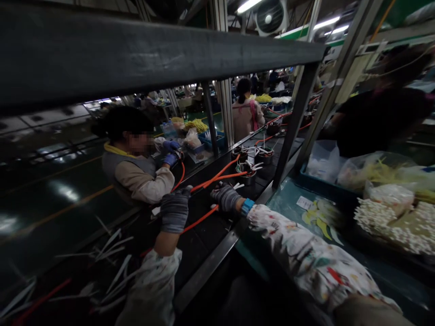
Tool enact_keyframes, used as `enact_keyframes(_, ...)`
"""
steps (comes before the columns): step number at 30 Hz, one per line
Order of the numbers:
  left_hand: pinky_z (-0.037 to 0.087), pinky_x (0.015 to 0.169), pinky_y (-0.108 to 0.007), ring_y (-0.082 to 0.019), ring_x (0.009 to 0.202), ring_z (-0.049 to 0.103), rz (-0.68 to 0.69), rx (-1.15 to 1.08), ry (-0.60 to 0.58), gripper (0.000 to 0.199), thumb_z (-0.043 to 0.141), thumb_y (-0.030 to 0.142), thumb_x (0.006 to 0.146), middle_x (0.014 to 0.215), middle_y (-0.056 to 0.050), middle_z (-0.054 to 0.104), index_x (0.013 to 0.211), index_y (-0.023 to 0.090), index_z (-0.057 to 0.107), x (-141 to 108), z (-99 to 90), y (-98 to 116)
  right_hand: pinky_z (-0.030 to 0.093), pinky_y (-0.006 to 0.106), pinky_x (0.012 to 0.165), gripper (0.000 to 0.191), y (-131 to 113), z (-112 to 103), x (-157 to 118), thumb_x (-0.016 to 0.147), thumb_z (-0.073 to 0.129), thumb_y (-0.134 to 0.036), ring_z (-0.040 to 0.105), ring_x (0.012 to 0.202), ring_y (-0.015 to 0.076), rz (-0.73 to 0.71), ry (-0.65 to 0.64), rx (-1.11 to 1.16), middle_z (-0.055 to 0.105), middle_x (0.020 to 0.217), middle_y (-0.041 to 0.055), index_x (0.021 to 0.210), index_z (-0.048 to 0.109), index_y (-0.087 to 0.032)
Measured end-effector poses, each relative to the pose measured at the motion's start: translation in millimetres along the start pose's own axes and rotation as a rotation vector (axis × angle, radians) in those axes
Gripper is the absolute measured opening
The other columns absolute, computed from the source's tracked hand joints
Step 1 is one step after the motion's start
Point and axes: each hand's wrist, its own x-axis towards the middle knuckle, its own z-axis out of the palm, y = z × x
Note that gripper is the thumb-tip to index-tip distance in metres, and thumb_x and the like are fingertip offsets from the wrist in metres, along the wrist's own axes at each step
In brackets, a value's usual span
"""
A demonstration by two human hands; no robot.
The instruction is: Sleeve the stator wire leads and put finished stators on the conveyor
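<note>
My left hand (175, 210), in a grey striped glove, is closed at the near ends of orange cables (217, 177). These cables stretch to round metal-cased wire coils (248, 174) with white sleeved leads on the dark line. My right hand (226, 197), gloved alike and with a blue band at the wrist, has its fingers curled just short of those coils. A lower orange cable (200, 220) runs up to its underside, and white sleeved leads (239, 186) poke out beyond it. What lies inside its grip is hidden.
A dark metal beam (163, 50) crosses overhead, with a post (295, 122) on the right. A co-worker (136, 158) in blue gloves handles a cable across the line. Bagged parts and white pieces (408, 226) fill the right side. Loose white leads (112, 249) lie lower left.
</note>
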Motion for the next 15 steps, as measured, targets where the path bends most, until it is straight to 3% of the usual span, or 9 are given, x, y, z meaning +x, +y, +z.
enact_keyframes(3,0.052,0.091,-0.048,-0.034,0.093,0.069,0.009,-0.005,-0.065,0.049,0.033,0.021,0.107,0.091,-0.016,0.072,0.139,0.017,0.07,-18.9,13.4,-1.2,0.049,0.053,0.112,0.031,-10.6,1.3,-16.4,0.093,0.079,-0.045,0.069,0.111,0.0249,0.058,-0.005,0.035,0.076,0.108,0.0067,0.103,0.073,-0.017)
enact_keyframes(8,0.047,0.11,-0.05,-0.032,0.112,0.068,-0.013,-0.035,-0.117,0.044,0.043,0.012,0.102,0.109,-0.014,0.077,0.131,0.022,0.074,-45.9,22.5,-12.0,0.06,0.044,0.094,0.033,-16.0,-17.1,-46.0,0.101,0.07,-0.046,0.071,0.102,0.0215,0.167,0.037,0.036,0.073,0.112,0.0062,0.112,0.071,-0.015)
enact_keyframes(10,0.04,0.119,-0.055,-0.034,0.126,0.064,-0.03,-0.065,-0.088,0.038,0.051,0.02,0.102,0.126,-0.015,0.075,0.134,0.021,0.071,-62.2,22.5,-13.6,0.061,0.043,0.092,0.034,-15.5,-26.1,-64.3,0.101,0.069,-0.047,0.071,0.101,0.0213,0.179,0.018,0.005,0.073,0.111,0.0057,0.113,0.071,-0.015)
enact_keyframes(12,0.031,0.127,-0.058,-0.037,0.14,0.055,0.021,-0.144,-0.049,0.046,0.064,0.032,0.097,0.143,-0.017,0.068,0.14,0.019,0.066,-83.2,24.3,-9.8,0.06,0.043,0.092,0.034,-17.0,-31.9,-86.1,0.1,0.07,-0.048,0.071,0.097,0.0202,0.182,-0.027,-0.035,0.073,0.107,0.0046,0.112,0.071,-0.016)
enact_keyframes(14,0.026,0.131,-0.056,-0.038,0.143,0.053,0.079,-0.273,-0.075,0.055,0.077,0.038,0.086,0.146,-0.015,0.067,0.137,0.021,0.068,-104.5,28.9,-3.5,0.056,0.045,0.093,0.034,-21.6,-33.7,-109.7,0.096,0.074,-0.047,0.069,0.091,0.021,0.174,-0.075,-0.076,0.073,0.098,0.0049,0.11,0.071,-0.016)
enact_keyframes(15,0.028,0.131,-0.055,-0.037,0.139,0.057,0.056,-0.339,-0.113,0.049,0.079,0.037,0.082,0.14,-0.014,0.071,0.128,0.022,0.073,-113.4,32.0,-1.5,0.054,0.045,0.094,0.035,-24.8,-33.5,-121.6,0.093,0.076,-0.046,0.069,0.088,0.0226,0.165,-0.097,-0.096,0.074,0.092,0.0062,0.109,0.072,-0.015)
